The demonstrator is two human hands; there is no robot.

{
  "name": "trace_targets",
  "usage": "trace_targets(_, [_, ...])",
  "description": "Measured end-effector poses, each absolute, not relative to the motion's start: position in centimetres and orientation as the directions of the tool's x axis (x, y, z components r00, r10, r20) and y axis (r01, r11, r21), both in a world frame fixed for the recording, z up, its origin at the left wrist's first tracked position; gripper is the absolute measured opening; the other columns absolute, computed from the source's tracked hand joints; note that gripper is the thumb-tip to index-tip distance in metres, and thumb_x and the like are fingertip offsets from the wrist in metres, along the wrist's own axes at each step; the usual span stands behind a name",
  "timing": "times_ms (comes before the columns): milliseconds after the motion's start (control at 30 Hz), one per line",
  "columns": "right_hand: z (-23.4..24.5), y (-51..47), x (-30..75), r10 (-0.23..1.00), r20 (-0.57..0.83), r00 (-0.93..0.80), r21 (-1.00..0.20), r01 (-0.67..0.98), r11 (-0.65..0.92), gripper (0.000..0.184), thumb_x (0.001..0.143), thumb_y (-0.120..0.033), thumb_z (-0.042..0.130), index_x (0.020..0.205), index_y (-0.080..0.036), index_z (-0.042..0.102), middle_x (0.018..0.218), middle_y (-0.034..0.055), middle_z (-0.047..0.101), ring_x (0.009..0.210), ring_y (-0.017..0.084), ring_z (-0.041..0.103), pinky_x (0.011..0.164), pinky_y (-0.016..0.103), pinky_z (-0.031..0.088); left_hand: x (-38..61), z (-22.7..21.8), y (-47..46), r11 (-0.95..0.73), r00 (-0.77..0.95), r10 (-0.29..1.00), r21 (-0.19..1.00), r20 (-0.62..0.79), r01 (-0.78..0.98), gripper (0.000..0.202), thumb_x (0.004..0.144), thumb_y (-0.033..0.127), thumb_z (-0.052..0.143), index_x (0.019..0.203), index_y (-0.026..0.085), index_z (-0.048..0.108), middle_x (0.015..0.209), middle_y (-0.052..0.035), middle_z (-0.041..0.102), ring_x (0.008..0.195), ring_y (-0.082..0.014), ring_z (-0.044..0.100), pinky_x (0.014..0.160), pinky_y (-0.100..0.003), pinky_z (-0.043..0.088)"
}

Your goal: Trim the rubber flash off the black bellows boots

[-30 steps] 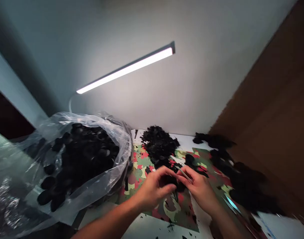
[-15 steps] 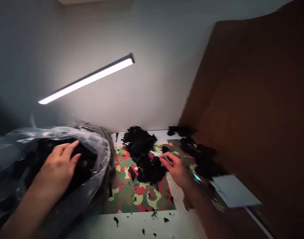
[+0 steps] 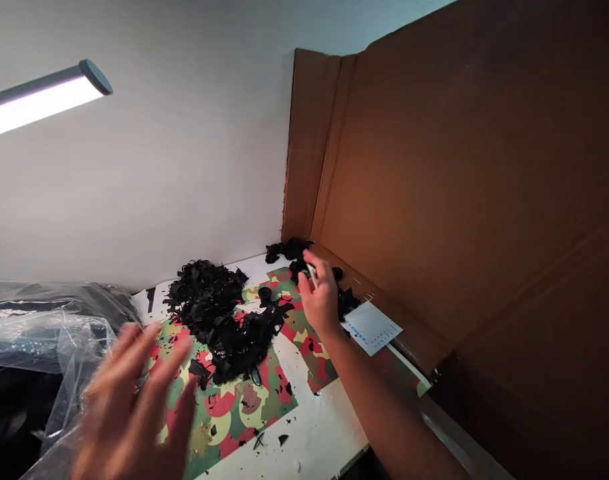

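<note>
My left hand (image 3: 139, 400) is in the lower left, blurred, fingers spread, with nothing seen in it. It hovers near the rim of a clear plastic bag (image 3: 79, 333) that holds black pieces (image 3: 14, 407). My right hand (image 3: 320, 297) is closed on a slim, pale, silvery tool (image 3: 312, 275) whose kind I cannot make out. That hand reaches to a clump of black scraps (image 3: 299, 268) by the cardboard. Left of it, a large heap of black, thin, curled scraps (image 3: 207, 297) lies on a camouflage-patterned mat (image 3: 224, 407).
A brown cardboard panel (image 3: 434, 167) stands along the right side. A white card with blue print (image 3: 372, 328) lies by my right forearm. Small black bits (image 3: 283, 440) are scattered on the white table (image 3: 324, 427). A tube lamp (image 3: 44, 100) hangs upper left.
My view has swung to the right. My left hand has come out of the bag, its fingers now spread. My right hand has moved from the large heap to the clump near the cardboard.
</note>
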State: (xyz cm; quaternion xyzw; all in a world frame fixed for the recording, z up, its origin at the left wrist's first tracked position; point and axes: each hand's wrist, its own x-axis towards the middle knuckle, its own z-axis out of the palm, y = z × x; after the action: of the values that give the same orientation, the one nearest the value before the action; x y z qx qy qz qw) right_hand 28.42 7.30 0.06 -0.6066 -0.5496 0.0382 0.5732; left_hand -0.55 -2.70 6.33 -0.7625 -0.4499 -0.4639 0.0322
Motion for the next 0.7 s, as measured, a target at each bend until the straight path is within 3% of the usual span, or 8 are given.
trace_targets(67, [-0.6,8.4,27.9,0.838,0.48,0.26,-0.722,0.66,0.208,0.026,0.097,-0.021,0.051,0.117,-0.021,0.068,0.116,0.0116,0.066,0.108,0.025,0.065,0.092,0.036,0.053,1.7,4.0,-2.3,-0.704,0.421,0.619,0.231,0.662,0.672,0.054,0.087,0.021,0.069,0.137,0.04,0.064,0.152,-0.0055,0.058,0.143,-0.0373,0.05,0.117,-0.056,0.044])
trace_targets(133, [-1.2,9.4,26.7,0.902,0.392,0.181,-0.726,0.664,0.182,0.013,0.09,-0.019,0.065,0.099,-0.021,0.073,0.103,0.0072,0.068,0.095,0.023,0.067,0.086,0.033,0.053,3.4,1.8,-1.5,-0.767,0.618,0.622,0.218,0.481,0.603,0.043,0.09,0.022,0.067,0.131,0.034,0.069,0.147,-0.0097,0.063,0.141,-0.0374,0.053,0.109,-0.055,0.052])
trace_targets(233, [-1.6,10.5,24.9,0.949,0.284,0.139,-0.737,0.664,0.124,0.007,0.082,-0.014,0.074,0.087,-0.02,0.073,0.101,0.0071,0.068,0.09,0.022,0.068,0.081,0.031,0.05,5.4,-0.5,0.7,-0.82,0.829,0.545,0.281,0.124,0.498,0.049,0.09,0.032,0.07,0.139,0.032,0.064,0.153,-0.0098,0.058,0.148,-0.0364,0.044,0.118,-0.062,0.039])
trace_targets(300, [-1.6,11.1,24.4,0.96,0.239,0.144,-0.751,0.654,0.089,0.008,0.083,-0.014,0.075,0.079,-0.018,0.071,0.101,0.0085,0.068,0.091,0.022,0.068,0.081,0.031,0.049,6.4,-1.3,2.8,-0.797,0.827,0.561,0.291,0.033,0.529,0.05,0.093,0.038,0.067,0.142,0.03,0.062,0.154,-0.01,0.056,0.15,-0.0354,0.04,0.12,-0.062,0.033])
trace_targets(367, [-1.5,11.5,24.5,0.961,0.22,0.168,-0.77,0.635,0.065,0.01,0.088,-0.017,0.073,0.079,-0.017,0.07,0.1,0.0086,0.069,0.094,0.022,0.068,0.084,0.032,0.05,7.0,-1.6,5.4,-0.747,0.767,0.64,0.269,0.042,0.608,0.046,0.094,0.037,0.066,0.14,0.032,0.063,0.153,-0.0082,0.058,0.149,-0.0331,0.043,0.12,-0.058,0.033])
trace_targets(500, [-1.1,12.0,26.3,0.934,0.236,0.268,-0.825,0.563,0.047,0.022,0.1,-0.035,0.063,0.108,-0.015,0.068,0.107,0.0064,0.07,0.093,0.019,0.069,0.083,0.038,0.058,6.8,-1.1,11.0,-0.666,0.647,0.745,0.229,0.164,0.71,0.042,0.096,0.018,0.053,0.133,0.03,0.07,0.147,-0.0112,0.063,0.149,-0.0352,0.042,0.116,-0.061,0.033])
trace_targets(567, [-1.1,12.0,27.0,0.915,0.254,0.314,-0.854,0.516,0.06,0.033,0.101,-0.044,0.058,0.102,-0.013,0.069,0.091,0.0047,0.072,0.078,0.018,0.068,0.072,0.032,0.057,6.4,-0.4,13.2,-0.604,0.558,0.795,0.221,0.238,0.766,0.044,0.095,0.012,0.047,0.127,0.026,0.074,0.148,-0.0164,0.062,0.148,-0.0399,0.04,0.111,-0.065,0.034])
trace_targets(700, [-1.3,11.7,27.4,0.886,0.294,0.36,-0.874,0.476,0.096,0.047,0.096,-0.056,0.056,0.082,-0.013,0.07,0.061,-0.0001,0.063,0.057,0.016,0.059,0.055,0.027,0.045,6.1,0.8,15.8,-0.491,0.41,0.855,0.244,0.317,0.836,0.04,0.095,0.016,0.044,0.115,0.014,0.079,0.146,-0.0296,0.058,0.14,-0.0543,0.043,0.096,-0.074,0.036])
